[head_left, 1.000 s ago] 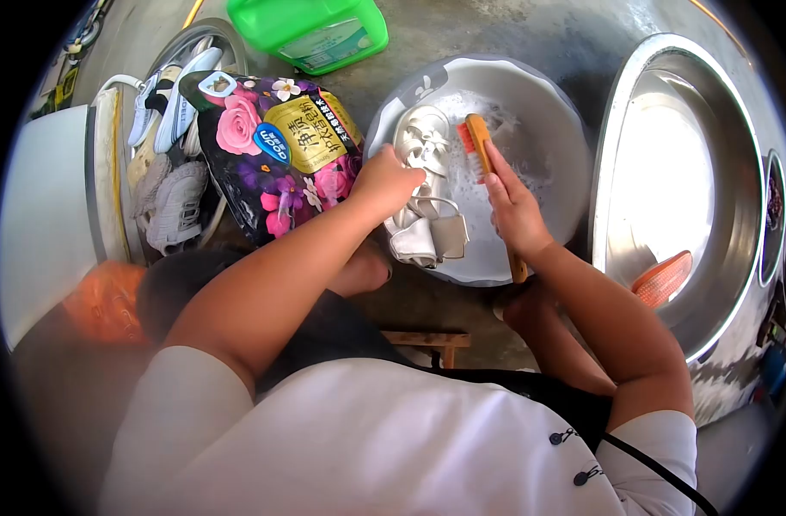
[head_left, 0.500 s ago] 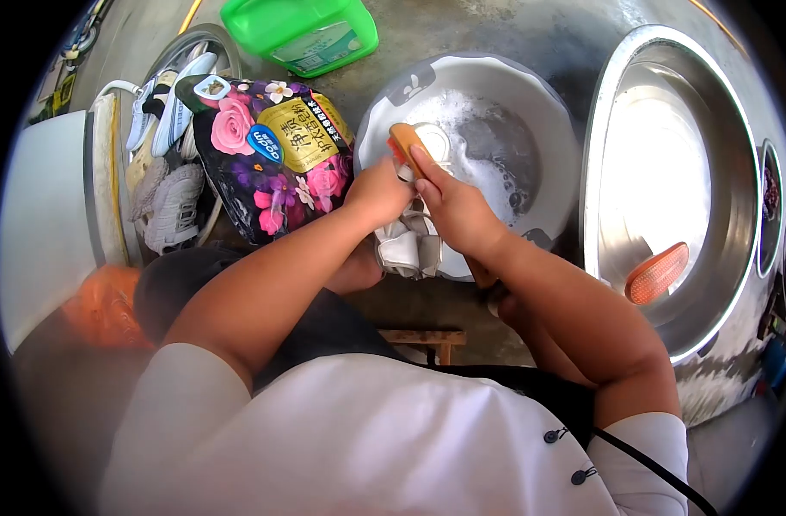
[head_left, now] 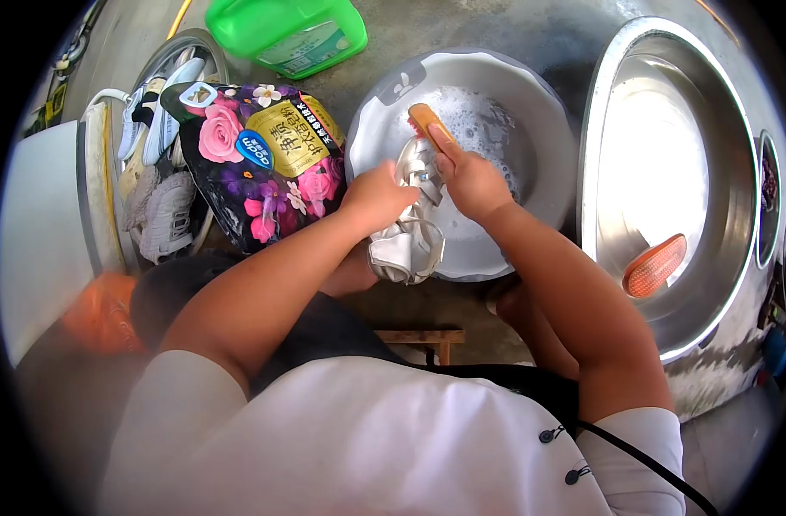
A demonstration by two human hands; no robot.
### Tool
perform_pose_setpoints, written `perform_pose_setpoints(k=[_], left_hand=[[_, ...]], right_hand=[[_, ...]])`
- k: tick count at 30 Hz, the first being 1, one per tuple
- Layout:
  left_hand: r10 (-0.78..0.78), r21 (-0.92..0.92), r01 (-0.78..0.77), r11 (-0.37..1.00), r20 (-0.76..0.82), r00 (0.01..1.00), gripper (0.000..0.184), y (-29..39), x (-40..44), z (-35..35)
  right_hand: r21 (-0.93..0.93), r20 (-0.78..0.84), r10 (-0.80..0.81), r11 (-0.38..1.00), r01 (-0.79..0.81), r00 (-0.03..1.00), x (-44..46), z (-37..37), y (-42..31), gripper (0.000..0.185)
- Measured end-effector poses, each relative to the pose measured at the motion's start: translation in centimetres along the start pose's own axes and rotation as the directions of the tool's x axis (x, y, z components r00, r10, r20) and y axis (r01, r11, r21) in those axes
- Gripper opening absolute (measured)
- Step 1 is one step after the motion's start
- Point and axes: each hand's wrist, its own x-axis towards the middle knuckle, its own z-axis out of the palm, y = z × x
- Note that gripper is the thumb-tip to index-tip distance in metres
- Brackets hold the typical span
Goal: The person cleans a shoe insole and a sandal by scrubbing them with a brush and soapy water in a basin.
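The left hand's [head_left: 379, 200] fingers are pinching one white sandal's [head_left: 392, 254] side; the right hand's [head_left: 476, 184] are curling around one brush [head_left: 427, 119], its bristles touching the toe end. The sandal is lying over the near left part of one gray basin [head_left: 549, 163], its long axis running away from the person, toe pointing outward. One metal tub [head_left: 737, 181] is holding one orange object [head_left: 655, 266].
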Motion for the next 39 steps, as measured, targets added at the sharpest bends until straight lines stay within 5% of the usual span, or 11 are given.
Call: perform_pose_setpoints(k=[5, 9, 11, 16, 19, 20, 27, 31, 34, 37, 39], left_hand=[[0.047, 0.09, -0.041, 0.995, -0.062, 0.997, 0.054, 1.0, -0.6, -0.6], [-0.022, -0.025, 0.019, 1.0, -0.086, 0.996, 0.054, -0.8, 0.6, -0.8], [-0.029, -0.043, 0.026, 0.999, -0.08, 0.996, 0.054, -1.1, 0.7, -0.8], [0.013, -0.26, -0.022, 0.965, -0.037, 0.999, 0.056, -1.9, 1.4, 1.7], [-0.07, -0.586, 0.065, 0.807, 0.014, 0.997, 0.048, -2.4, 1.5, 1.0], [-0.082, -0.638, 0.104, 0.763, 0.064, 0.995, 0.044, -2.3, 1.5, 0.4], [-0.009, -0.676, 0.037, 0.736, 0.045, 0.999, 0.049, -0.3, 0.4, 0.8], [-0.109, -0.586, 0.118, 0.802, 0.051, 0.993, 0.051, -1.5, 1.1, -0.7], [-0.024, -0.576, 0.038, 0.817, 0.032, 0.999, 0.053, -1.5, 1.5, -0.1], [-0.098, -0.711, 0.103, 0.696, 0.049, 0.994, 0.05, -0.4, 0.7, 0.1], [-0.111, -0.728, 0.101, 0.678, 0.034, 0.993, 0.048, -0.2, 0.2, -0.6]], right_hand=[[0.2, -0.071, 0.394, 0.906, -0.374, 0.916, 3.2, 2.0, 8.2, 0.049], [0.568, 0.156, 0.127, 0.8, -0.194, 0.98, -2.5, -1.3, 2.1, 0.051], [0.501, -0.094, -0.283, 0.815, 0.291, 0.954, -5.3, 0.2, 0.0, 0.051], [0.25, 0.028, -0.051, 0.967, 0.043, 0.998, -0.6, 0.3, -1.2, 0.049], [0.47, 0.073, -0.046, 0.883, 0.007, 0.996, -1.7, 1.2, -3.4, 0.049], [0.529, -0.066, -0.167, 0.83, 0.176, 0.984, -2.7, 3.2, -2.6, 0.049], [0.277, 0.015, 0.014, 0.961, -0.017, 1.0, -2.2, -0.3, -0.3, 0.048], [0.467, -0.008, -0.174, 0.87, 0.158, 0.985, -5.3, 1.8, -1.7, 0.05], [0.243, -0.119, -0.276, 0.923, 0.298, 0.954, -5.5, 1.5, -0.2, 0.054], [0.034, 0.05, -0.09, 0.995, 0.089, 0.995, -1.9, -0.2, -0.2, 0.05], [0.123, -0.112, -0.053, 0.99, 0.066, 0.992, -0.7, 1.6, -0.4, 0.05]])
